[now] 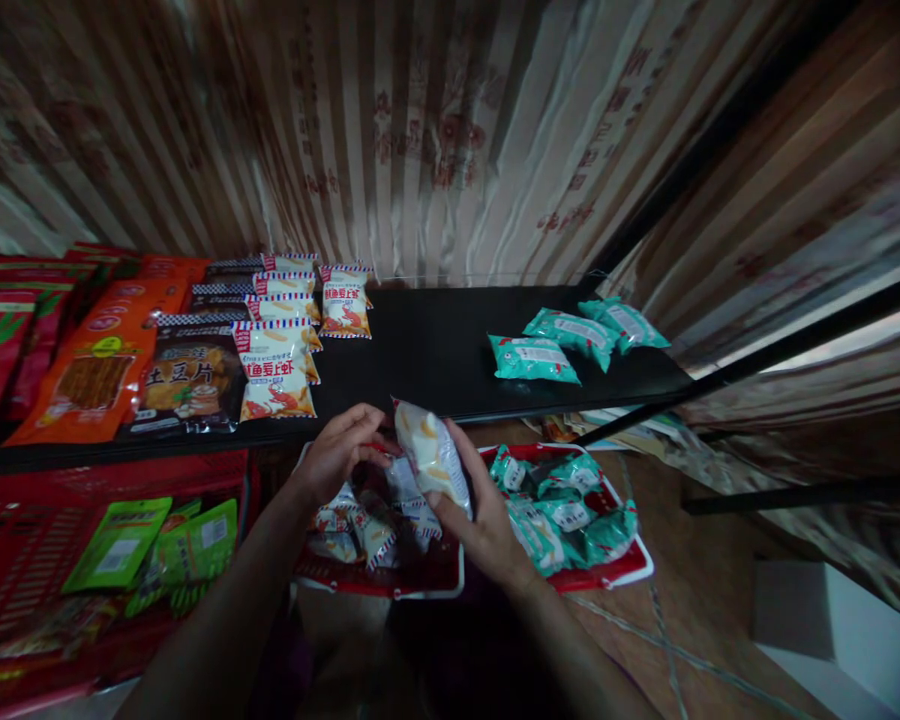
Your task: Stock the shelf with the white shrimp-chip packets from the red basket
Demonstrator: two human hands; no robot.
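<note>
My right hand (484, 515) grips a small white and yellow snack bag (433, 450), tilted, with its plain back side partly showing. To its left, my left hand (349, 450) is apart from that bag, its fingers loosely bent and spread, with no item visible in them. Both hands are above a red basket with a white rim (379, 590) that contains several similar white snack bags (375, 535). On the black shelf (427, 345) ahead, matching snack bags (276, 370) stand in a row, with another bag (346, 302) starting a second row beside it.
Three teal snack bags (536, 358) lie at the shelf's right. A second red basket (630, 570) holds more teal bags. At left are orange packs (97, 370), dark potato-chip packs (187, 380) and a red basket (15, 540) with green packets. A black slanted post (645, 410) crosses at right.
</note>
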